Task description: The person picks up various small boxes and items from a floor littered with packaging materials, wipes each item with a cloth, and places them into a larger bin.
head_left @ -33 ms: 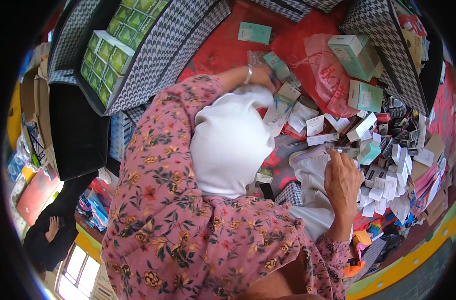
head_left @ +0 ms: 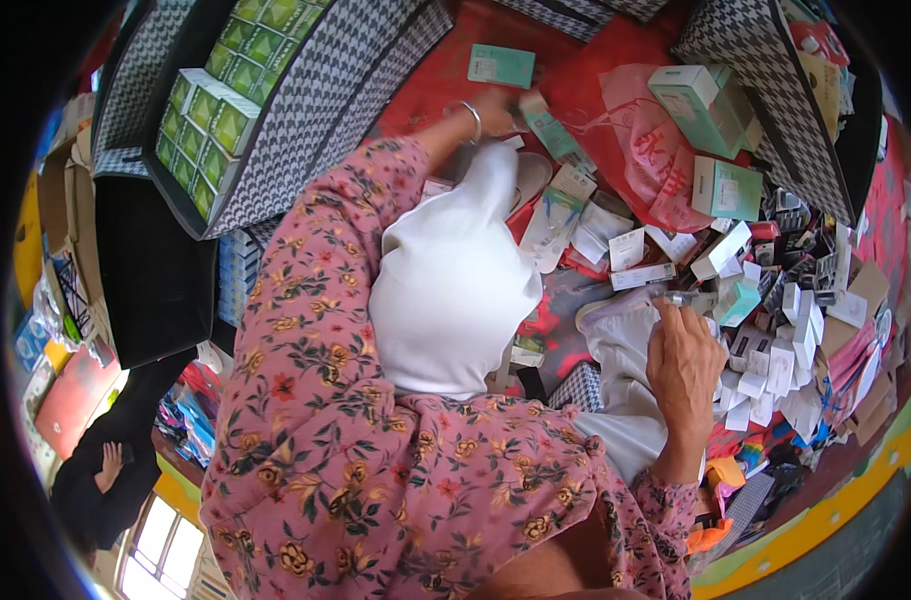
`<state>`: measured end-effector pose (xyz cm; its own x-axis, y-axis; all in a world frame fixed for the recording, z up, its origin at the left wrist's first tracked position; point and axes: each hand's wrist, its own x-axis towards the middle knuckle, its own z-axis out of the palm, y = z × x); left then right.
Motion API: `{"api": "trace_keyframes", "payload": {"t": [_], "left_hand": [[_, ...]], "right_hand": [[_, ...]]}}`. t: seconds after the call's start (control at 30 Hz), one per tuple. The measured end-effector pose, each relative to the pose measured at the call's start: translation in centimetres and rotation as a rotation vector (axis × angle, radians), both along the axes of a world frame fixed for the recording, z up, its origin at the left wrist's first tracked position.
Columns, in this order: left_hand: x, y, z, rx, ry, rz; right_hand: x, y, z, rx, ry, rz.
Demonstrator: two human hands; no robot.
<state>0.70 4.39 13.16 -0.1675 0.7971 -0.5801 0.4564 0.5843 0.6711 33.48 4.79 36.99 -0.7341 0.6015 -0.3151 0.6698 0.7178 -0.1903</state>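
Observation:
My left hand (head_left: 491,113), smeared by motion, reaches over the red floor cover beside a mint-green box (head_left: 555,138). Its fingers are too blurred to show whether they hold anything. A grey-beige slipper (head_left: 531,180) shows just below that hand, at the foot of my raised left knee in white trousers (head_left: 453,290). Over my other white trouser leg, my right hand (head_left: 687,360) is closed with fingers bent. At its fingertips is a small clear tube-like item (head_left: 687,298); its exact kind cannot be made out.
A houndstooth storage box (head_left: 325,100) with green-and-white cartons (head_left: 203,130) stands at left. A red plastic bag (head_left: 655,150), mint-green boxes (head_left: 730,190) and a heap of small white boxes (head_left: 775,365) lie at right. A person in black (head_left: 105,490) is at lower left.
My left hand has moved up and slightly left, away from my knee, uncovering the slipper. The mint-green box beside it has shifted a little. My right hand stays in place.

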Motion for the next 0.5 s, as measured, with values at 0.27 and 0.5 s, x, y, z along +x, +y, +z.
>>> {"api": "trace_keyframes", "payload": {"t": [0.27,0.5], "left_hand": [[-8.8,4.0,-6.5,0.024,0.642,-0.171],[-5.4,1.2,-10.2,-0.446,0.596,-0.201]], "right_hand": [[0.1,0.1,-0.6,-0.04,0.01,0.043],[0.2,0.3,-0.8,-0.042,0.044,0.046]]}}
